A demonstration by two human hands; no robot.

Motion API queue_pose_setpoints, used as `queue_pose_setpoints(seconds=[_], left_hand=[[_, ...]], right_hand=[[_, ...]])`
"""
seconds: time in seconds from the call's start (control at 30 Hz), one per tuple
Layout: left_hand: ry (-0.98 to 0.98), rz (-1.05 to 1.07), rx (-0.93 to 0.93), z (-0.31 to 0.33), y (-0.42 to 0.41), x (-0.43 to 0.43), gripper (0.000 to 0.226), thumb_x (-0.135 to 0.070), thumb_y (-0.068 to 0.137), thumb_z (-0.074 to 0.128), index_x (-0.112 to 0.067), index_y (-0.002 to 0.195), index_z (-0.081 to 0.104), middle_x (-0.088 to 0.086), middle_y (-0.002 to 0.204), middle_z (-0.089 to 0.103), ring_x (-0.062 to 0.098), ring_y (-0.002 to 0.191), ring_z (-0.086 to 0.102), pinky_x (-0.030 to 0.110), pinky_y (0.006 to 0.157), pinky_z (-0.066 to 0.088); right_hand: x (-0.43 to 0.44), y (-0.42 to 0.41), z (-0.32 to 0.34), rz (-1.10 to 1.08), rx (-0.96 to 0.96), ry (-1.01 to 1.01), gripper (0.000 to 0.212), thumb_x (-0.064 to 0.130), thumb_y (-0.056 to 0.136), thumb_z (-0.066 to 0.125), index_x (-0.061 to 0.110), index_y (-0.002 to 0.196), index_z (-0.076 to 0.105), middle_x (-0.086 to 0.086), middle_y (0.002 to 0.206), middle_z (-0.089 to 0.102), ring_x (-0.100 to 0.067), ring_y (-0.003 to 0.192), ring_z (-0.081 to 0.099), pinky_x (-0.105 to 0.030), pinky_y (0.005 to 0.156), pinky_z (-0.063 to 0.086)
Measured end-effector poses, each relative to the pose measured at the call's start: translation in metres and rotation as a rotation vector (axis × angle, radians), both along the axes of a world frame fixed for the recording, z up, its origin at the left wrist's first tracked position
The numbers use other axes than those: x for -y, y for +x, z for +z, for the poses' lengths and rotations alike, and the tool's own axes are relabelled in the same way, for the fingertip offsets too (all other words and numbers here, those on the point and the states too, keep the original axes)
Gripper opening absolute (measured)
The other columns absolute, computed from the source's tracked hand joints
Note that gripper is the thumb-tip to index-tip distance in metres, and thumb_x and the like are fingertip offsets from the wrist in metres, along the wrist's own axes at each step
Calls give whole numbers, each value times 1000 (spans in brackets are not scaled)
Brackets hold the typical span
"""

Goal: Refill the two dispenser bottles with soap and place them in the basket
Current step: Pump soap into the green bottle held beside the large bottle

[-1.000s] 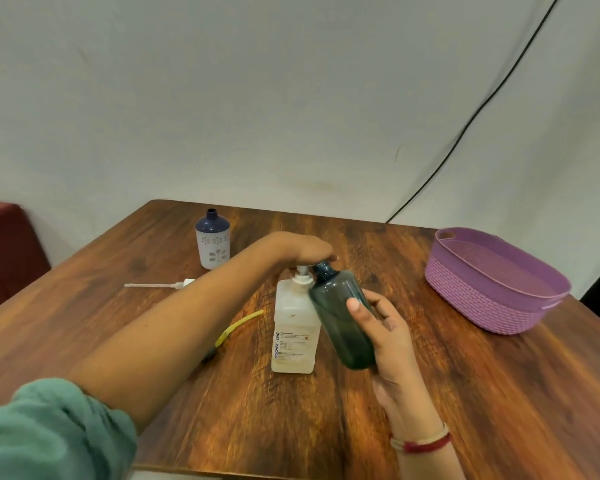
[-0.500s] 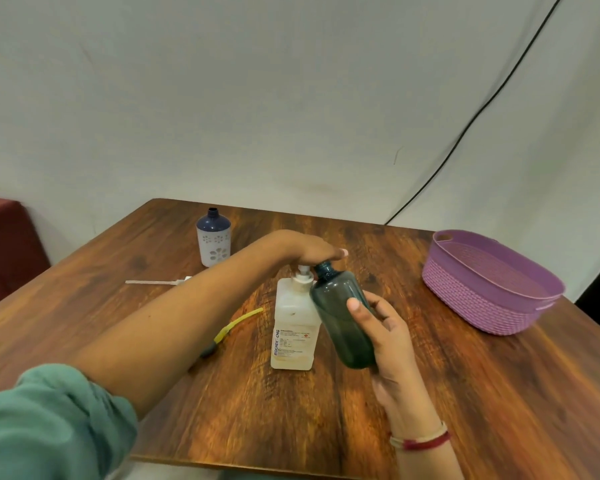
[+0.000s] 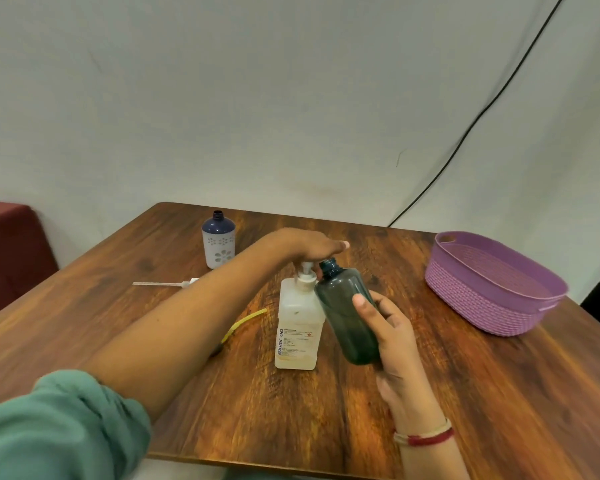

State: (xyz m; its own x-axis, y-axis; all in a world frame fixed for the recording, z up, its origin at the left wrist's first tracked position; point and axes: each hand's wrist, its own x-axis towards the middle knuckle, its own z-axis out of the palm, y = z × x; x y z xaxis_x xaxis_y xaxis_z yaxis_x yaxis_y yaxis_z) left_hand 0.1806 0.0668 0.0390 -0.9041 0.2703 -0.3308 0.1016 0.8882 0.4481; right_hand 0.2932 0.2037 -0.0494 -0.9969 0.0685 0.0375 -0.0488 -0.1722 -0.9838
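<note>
Nearest the camera, a green sleeve (image 3: 49, 427) covers the left upper arm, and a red thread band (image 3: 426, 436) circles the right wrist. The right hand (image 3: 392, 334) wraps its fingers round the dark teal dispenser bottle (image 3: 347, 313), holding it tilted above the wooden table (image 3: 291, 427), its uncapped neck just beside the pump of the white soap bottle (image 3: 298, 327). The left hand (image 3: 312, 245) lies flat on that pump head, fingers straight. A yellow-tubed pump (image 3: 245, 322) lies left of the soap bottle, partly behind the forearm, and a white pump (image 3: 167, 284) lies farther back. The blue-and-white dispenser bottle (image 3: 219, 242) stands uncapped near the far edge. The purple basket (image 3: 492, 289) sits far right, well apart from both bottles.
</note>
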Motion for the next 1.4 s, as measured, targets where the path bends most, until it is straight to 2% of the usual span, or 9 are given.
queue_pose_setpoints(seconds=[0.13,0.3,0.53,0.6,0.7,0.9,1.13,1.33,1.4], left_hand=[[-56,-23,-18,5,-4,0,71,-58,97,14,-10,136,48,14,137,51,29,127,44,47,110,28],[-2,-16,-7,-11,-8,-4,57,-46,101,20,-9,119,60,8,107,58,21,94,53,32,82,35],[-106,-50,-3,7,-9,-3,64,-52,99,18,-8,140,40,18,143,43,32,130,42,45,107,30],[-83,-94,-23,-1,-12,-3,54,-44,102,19,-10,130,50,18,130,52,25,110,54,36,92,41],[-49,-72,-9,-11,-12,-2,47,-38,103,21,-10,120,55,8,110,54,16,87,51,24,68,39],[-67,-100,3,3,-8,-2,57,-45,101,18,-8,124,56,13,124,56,23,106,53,33,89,34],[-72,-93,-65,-11,-7,-4,37,-25,103,24,-7,112,55,10,106,54,20,90,47,26,73,39],[-116,-141,-62,3,-5,-1,34,-15,103,29,-3,129,47,18,133,49,29,113,54,36,92,44],[-145,-161,-78,0,-7,0,34,-15,102,30,-3,127,51,19,129,52,27,107,56,34,86,47]], right_hand=[[-2,-1,3,-11,-9,1,52,53,51,76,30,97,72,0,102,74,-24,101,67,-44,85,54],[0,-1,-1,-15,16,6,54,52,50,77,28,98,71,-1,100,74,-24,100,68,-45,87,53],[-5,-3,4,-21,-3,7,57,51,52,77,25,104,70,-1,103,73,-25,101,67,-46,87,54],[-5,-4,2,-18,-4,14,56,52,52,77,27,102,71,-1,102,74,-25,100,67,-44,84,54],[-1,-5,-3,-7,16,6,55,51,52,77,26,100,71,-2,103,73,-26,102,66,-45,86,52],[-2,-7,0,-4,6,-23,59,49,52,76,23,105,69,-4,102,74,-27,101,67,-41,81,53],[0,-4,-5,3,35,-38,51,45,57,75,22,102,69,-7,105,72,-29,102,66,-44,85,52],[3,-2,-1,6,8,-33,54,48,54,76,24,103,69,-4,102,74,-27,99,68,-40,79,53],[4,-2,-2,-1,14,-33,55,48,54,76,24,103,70,-5,103,73,-27,100,67,-44,83,53]])
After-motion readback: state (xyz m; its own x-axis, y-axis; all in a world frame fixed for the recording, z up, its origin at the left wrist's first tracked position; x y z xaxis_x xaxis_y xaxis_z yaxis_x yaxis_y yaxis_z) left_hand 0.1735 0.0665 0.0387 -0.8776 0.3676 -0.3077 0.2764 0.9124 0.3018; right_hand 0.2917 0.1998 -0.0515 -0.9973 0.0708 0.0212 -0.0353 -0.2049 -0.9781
